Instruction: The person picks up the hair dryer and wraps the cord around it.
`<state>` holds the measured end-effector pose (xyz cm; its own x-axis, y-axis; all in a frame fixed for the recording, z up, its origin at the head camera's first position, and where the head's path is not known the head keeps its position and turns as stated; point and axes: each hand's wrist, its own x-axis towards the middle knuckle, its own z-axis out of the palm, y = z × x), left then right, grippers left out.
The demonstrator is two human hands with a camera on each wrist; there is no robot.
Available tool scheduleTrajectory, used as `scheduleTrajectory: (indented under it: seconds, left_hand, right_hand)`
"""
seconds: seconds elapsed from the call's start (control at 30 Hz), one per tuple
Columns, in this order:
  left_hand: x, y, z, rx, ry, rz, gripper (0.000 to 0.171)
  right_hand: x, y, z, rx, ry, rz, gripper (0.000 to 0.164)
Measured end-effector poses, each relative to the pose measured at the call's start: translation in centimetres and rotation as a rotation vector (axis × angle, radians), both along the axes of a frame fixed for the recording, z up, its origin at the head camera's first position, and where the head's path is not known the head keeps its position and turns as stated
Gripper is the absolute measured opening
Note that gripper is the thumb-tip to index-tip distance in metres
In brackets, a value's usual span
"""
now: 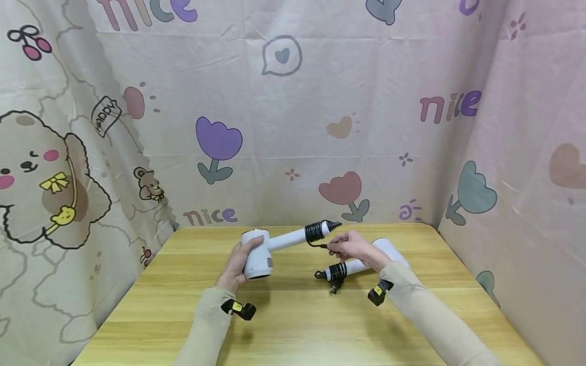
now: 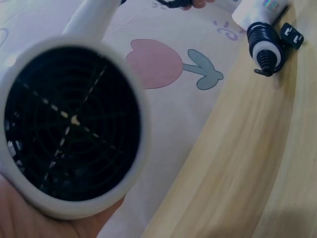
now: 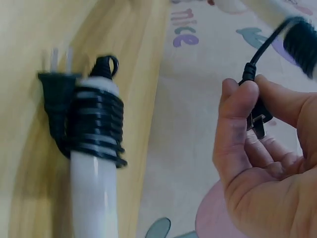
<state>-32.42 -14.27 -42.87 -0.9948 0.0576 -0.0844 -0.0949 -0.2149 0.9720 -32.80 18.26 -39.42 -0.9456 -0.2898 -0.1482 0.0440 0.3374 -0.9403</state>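
Note:
My left hand [image 1: 236, 263] grips the head of a white hair dryer [image 1: 258, 256], lifted above the table with its handle slanting up to the right. In the left wrist view the dark round grille of that hair dryer [image 2: 74, 119] fills the left side. Its black cord [image 1: 314, 232] is coiled around the end of the handle. My right hand [image 1: 350, 246] pinches the plug [image 3: 258, 111] of this cord between thumb and fingers. Under my right wrist lies a second white hair dryer [image 1: 354, 266], its own cord [image 3: 96, 126] wound round its handle and its plug [image 3: 59, 94] sticking out.
The wooden table [image 1: 293, 325] reaches back to a printed curtain [image 1: 284, 127] that hangs behind it and along both sides. Black wrist cameras are strapped over both sleeves [image 1: 206, 320].

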Motion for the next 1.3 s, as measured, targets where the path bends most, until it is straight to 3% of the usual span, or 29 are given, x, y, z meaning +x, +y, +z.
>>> scheduleTrajectory:
  seconds: [0.23,0.33,0.53,0.77,0.93,1.07,1.3]
  left_hand:
    - [0.1,-0.3,0.0,-0.089,0.017,-0.146,0.053]
    - [0.2,-0.4,0.1,-0.162,0.033,-0.173,0.056]
    - [0.5,-0.6,0.2,-0.280,0.071,-0.158,0.060]
    - [0.6,-1.1,-0.3,-0.340,0.073,-0.120,0.064]
    - [0.4,-1.6,-0.5,-0.432,0.079,-0.080,0.068]
    - [0.0,-2.2,-0.7,-0.486,0.103,-0.086,0.069]
    - [-0.5,-3.5,-1.4,-0.516,0.086,-0.072,0.077]
  right_hand:
    - [-0.7,0.4,0.5,0.017,0.130,0.005,0.029]
    - [-0.8,0.1,0.5,0.042,0.171,0.012,0.034]
    - [-0.3,-1.5,0.1,-0.027,0.167,0.026,0.038]
    - [0.6,-3.1,-0.9,-0.068,0.200,0.055,0.031]
    - [0.9,-4.2,-2.1,-0.046,0.297,0.093,0.031]
    - [1.0,-5.4,-3.4,0.019,0.343,0.092,0.031]
    - [0.4,-6.7,-4.9,-0.008,0.321,0.089,0.032]
